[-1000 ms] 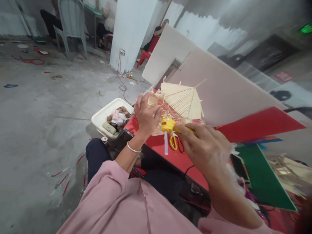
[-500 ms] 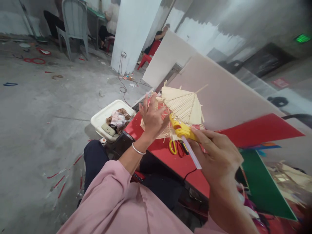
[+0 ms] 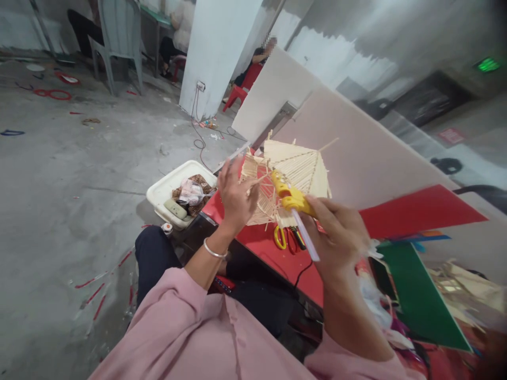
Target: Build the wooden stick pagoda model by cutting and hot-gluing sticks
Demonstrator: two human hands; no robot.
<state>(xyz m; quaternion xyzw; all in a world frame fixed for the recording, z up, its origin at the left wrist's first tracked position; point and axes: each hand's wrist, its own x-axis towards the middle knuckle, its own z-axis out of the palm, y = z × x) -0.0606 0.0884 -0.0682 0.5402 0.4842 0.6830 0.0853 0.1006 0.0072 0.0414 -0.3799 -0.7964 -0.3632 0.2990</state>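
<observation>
Glue gun [image 3: 290, 198] now sits slightly higher against the stick model [image 3: 295, 171]; my right hand [image 3: 340, 232] grips it, my left hand [image 3: 233, 195] clasps the model's edge.

The scene is viewed from one head-worn camera, aimed forward and down, close above the red table [image 3: 289, 258].

Red tabletop [image 3: 273, 252] under scissors [image 3: 285, 237] and green sheet [image 3: 420, 290]
</observation>
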